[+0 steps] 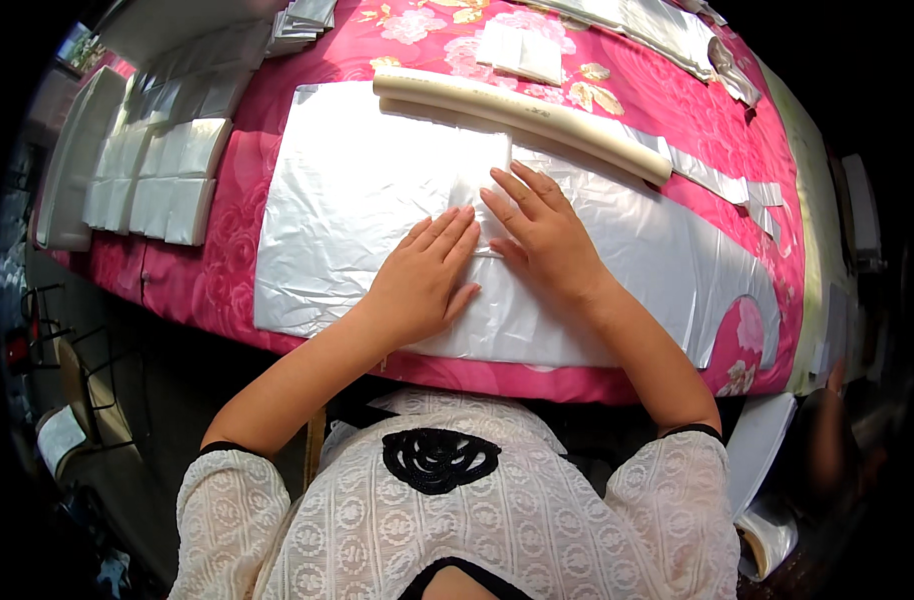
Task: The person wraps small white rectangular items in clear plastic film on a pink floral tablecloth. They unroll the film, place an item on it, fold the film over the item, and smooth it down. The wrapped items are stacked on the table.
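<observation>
A stack of thin white plastic bags [327, 190] lies flat across the table in front of me, with a curved handle cut-out at its right end. My left hand [424, 268] rests palm down on the plastic, its fingers stretched out. Close beside it, my right hand [545, 232] has its fingers spread, with the fingertips on a folded edge of the film [467, 188]. Neither hand grips anything. Just beyond them, a long cream-coloured tube [522, 112] lies slantwise across the far edge of the bags.
Several stacks of folded white packets [172, 208] stand at the left. Another small packet pile [520, 52] sits beyond the tube. More white plastic [647, 35] and a strip [717, 182] lie far right on the pink floral cloth [242, 170]. A chair [92, 420] stands at lower left.
</observation>
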Demonstrator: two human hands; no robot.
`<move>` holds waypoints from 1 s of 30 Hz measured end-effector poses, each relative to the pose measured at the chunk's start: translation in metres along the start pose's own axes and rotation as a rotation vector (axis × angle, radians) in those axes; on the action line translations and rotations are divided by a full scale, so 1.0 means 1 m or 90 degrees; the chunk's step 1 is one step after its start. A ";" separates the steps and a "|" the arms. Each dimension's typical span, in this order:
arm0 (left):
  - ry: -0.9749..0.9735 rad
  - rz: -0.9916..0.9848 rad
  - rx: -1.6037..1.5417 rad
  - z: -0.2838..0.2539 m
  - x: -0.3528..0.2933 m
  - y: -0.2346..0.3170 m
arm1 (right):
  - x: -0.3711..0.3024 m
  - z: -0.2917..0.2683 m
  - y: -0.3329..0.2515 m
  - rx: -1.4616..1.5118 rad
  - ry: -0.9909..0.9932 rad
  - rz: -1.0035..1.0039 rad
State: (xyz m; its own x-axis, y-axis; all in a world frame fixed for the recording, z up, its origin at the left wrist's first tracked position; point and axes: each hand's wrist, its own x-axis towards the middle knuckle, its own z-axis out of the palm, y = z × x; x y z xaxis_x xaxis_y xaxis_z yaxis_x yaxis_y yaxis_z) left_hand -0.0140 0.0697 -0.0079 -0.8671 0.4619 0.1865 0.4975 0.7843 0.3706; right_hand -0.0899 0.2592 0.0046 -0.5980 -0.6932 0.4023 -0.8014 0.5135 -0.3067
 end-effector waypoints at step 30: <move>0.038 -0.340 -0.400 -0.017 -0.006 0.006 | -0.006 -0.004 -0.020 0.383 -0.145 0.424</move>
State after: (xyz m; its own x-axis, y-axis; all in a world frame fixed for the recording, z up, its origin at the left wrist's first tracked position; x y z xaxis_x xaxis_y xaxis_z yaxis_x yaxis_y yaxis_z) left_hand -0.0063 0.0645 0.0087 -0.9914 0.0563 -0.1178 -0.0734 0.5062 0.8593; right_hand -0.0699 0.2551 0.0121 -0.8673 -0.4650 -0.1777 -0.1167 0.5369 -0.8356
